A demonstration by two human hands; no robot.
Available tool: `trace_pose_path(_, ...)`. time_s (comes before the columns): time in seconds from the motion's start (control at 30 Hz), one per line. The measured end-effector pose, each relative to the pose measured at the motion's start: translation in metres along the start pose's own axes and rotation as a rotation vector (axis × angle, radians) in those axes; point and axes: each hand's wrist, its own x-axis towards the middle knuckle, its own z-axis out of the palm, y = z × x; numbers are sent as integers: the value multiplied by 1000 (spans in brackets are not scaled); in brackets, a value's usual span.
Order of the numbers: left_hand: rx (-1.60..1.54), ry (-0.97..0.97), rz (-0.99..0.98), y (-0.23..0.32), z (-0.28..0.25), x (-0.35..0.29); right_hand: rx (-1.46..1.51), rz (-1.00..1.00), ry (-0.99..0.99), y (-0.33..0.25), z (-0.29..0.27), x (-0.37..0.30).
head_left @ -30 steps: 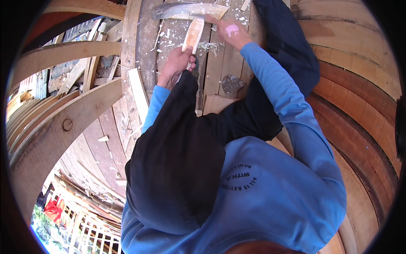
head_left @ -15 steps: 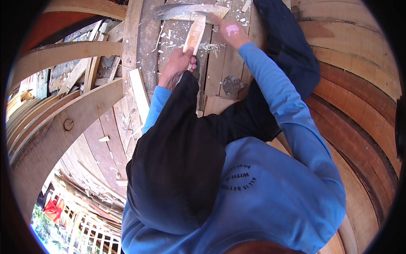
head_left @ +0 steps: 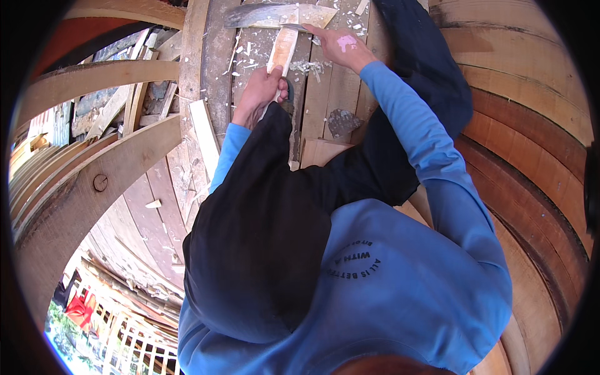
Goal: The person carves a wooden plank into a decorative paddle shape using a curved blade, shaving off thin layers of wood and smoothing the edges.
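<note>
My left hand (head_left: pixel 260 92) is wrapped round the near end of a pale, flat piece of wood (head_left: pixel 283 50) that narrows toward its far end. That far end rests on a wooden block (head_left: pixel 265 15) lying crosswise on the planks. In my right hand (head_left: pixel 342 49) is a knife, its handle mostly hidden by the fingers. The thin grey knife blade (head_left: pixel 296 27) lies across the pale wood near its far end. Pale wood shavings (head_left: pixel 310 67) are scattered beside the piece.
Plank flooring (head_left: pixel 315 112) runs beneath my hands. A dark stone-like lump (head_left: pixel 343 123) lies right of my left hand, and a pale wood strip (head_left: pixel 204 134) lies to the left. Curved timber ribs (head_left: pixel 100 181) stand on the left; stacked curved planks (head_left: pixel 525 150) rise on the right.
My right hand and the knife have shifted slightly down and to the right. The pale wood has tilted and moved a little left with my left hand still gripping it.
</note>
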Motion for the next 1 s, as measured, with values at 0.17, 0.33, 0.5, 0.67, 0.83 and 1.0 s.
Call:
trace_pose_path(0.17, 14, 20, -9, -3, -3, 1, -26, -117, -32, -32, -3, -16)
trace_pose_path(0.33, -1, -2, -54, -1, 4, -13, 25, -61, 94, 7, 11, 1)
trace_pose_path(0.5, -4, 2, -27, 0, 3, -3, 38, 28, 46, -9, -2, 4)
trace_pose_path(0.67, 1, 34, -2, 4, 5, -2, 6, 24, 30, -30, -8, 0)
trace_pose_path(0.83, -21, 14, -53, -5, 2, -7, 4, -48, 32, -19, 4, -4)
trace_pose_path(1.0, 6, 8, -46, -5, 3, -5, 90, 156, 118, 20, 12, 24)
